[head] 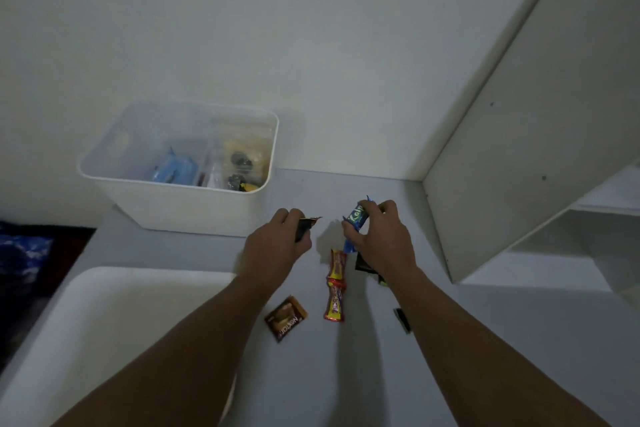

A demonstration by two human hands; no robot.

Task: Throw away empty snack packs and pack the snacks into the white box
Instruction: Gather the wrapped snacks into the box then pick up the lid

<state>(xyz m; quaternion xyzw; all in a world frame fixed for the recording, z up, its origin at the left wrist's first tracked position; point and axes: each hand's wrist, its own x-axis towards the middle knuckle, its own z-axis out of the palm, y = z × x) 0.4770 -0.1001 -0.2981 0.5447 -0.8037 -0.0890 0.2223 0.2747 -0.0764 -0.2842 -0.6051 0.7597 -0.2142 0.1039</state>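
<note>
Both our forearms reach out over the grey table (467,305), palms down. Our left hand (277,246) is curled shut around a dark wrapper (306,227), its torn end sticking out to the right. Our right hand (381,243) pinches a blue snack pack (356,218), lifted above the table. The white box (180,204), already holding snacks, stands far left. Two red packs (336,284) and a brown pack (286,318) lie near us.
</note>
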